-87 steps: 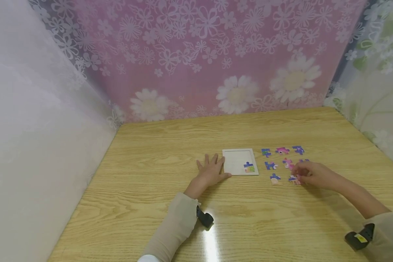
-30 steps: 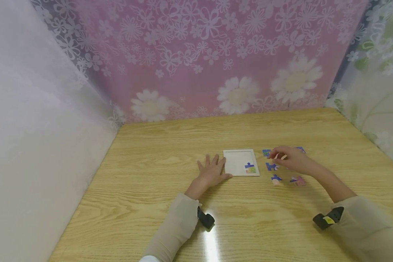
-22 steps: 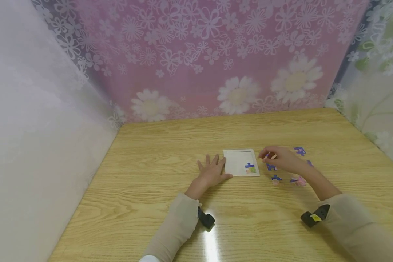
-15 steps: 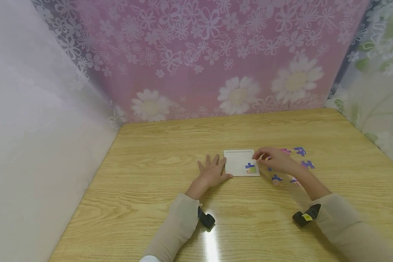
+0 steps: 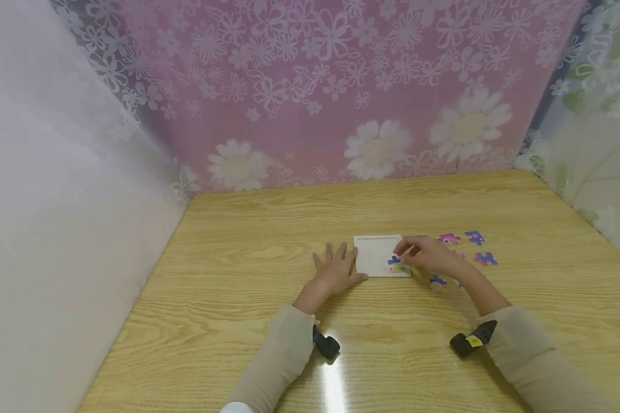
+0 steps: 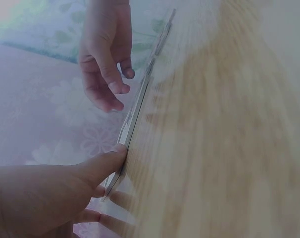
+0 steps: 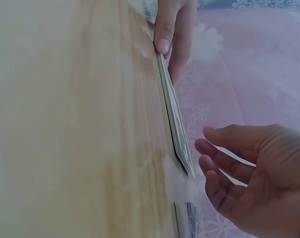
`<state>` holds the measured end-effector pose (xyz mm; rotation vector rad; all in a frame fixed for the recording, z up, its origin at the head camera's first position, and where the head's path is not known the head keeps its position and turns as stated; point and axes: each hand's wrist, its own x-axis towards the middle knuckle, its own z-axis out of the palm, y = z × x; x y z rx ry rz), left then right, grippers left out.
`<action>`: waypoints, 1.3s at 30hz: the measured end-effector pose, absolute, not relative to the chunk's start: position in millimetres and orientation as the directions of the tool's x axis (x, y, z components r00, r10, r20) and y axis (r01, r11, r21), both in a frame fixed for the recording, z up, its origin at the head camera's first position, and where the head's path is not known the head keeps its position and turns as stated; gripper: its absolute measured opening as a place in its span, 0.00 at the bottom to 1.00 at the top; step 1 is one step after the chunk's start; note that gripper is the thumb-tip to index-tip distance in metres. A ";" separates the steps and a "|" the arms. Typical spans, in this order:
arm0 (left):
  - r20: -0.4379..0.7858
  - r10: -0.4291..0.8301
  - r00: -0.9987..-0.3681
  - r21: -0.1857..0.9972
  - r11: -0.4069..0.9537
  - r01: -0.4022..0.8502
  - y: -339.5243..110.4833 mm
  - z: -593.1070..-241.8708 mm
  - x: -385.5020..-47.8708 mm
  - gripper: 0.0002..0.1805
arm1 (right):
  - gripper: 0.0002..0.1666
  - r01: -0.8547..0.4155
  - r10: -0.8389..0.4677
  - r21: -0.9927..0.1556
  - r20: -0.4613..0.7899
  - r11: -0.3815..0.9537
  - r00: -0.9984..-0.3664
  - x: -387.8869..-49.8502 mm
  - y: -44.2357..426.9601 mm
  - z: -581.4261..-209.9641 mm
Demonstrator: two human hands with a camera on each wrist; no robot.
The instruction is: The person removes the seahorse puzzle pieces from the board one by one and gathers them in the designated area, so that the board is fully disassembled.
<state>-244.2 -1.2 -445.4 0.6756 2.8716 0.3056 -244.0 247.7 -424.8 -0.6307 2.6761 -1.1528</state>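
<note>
My left hand [image 5: 333, 272] lies spread beside a white square puzzle tray [image 5: 374, 238], thumb and forefinger touching its left side. In the left wrist view the thumb [image 6: 103, 166] presses the tray's edge [image 6: 135, 116]. One jigsaw piece [image 5: 395, 265], blue above and green-pink below, sits in the tray's lower right corner. My right hand [image 5: 431, 255] hovers by that corner, fingers loosely bent. The right wrist view shows the fingers [image 7: 224, 166] just off the tray [image 7: 172, 111] with nothing visible between them. Some loose pieces are hidden beneath this hand.
Right of the tray lie several loose jigsaw pieces, among them a pink one [image 5: 449, 238], a blue one [image 5: 474, 237], a purple one [image 5: 485, 259] and a blue-beige one [image 5: 437, 283]. The wood-grain table [image 5: 237, 241] meets a pink flowered curtain [image 5: 299, 115] behind.
My right hand has moved left from the loose pieces to the tray's right side, uncovering pieces at the far right. The left hand and the piece in the tray have stayed put.
</note>
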 end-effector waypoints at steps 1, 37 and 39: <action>-0.123 0.457 -0.881 0.238 0.875 0.421 -1.3 -445.5 -244.2 0.40 | 0.11 -0.315 -0.439 -0.726 0.020 0.612 -0.898 -244.1 247.7 -425.6; -0.128 0.450 -0.884 0.236 0.879 0.414 -1.0 -446.0 -245.0 0.40 | 0.20 -0.395 -0.486 -0.667 0.055 0.632 -0.872 -248.1 243.5 -440.5; -0.132 0.448 -0.884 0.231 0.881 0.412 -0.3 -445.9 -245.0 0.40 | 0.20 -0.394 -0.488 -0.675 0.057 0.624 -0.871 -247.1 243.1 -439.1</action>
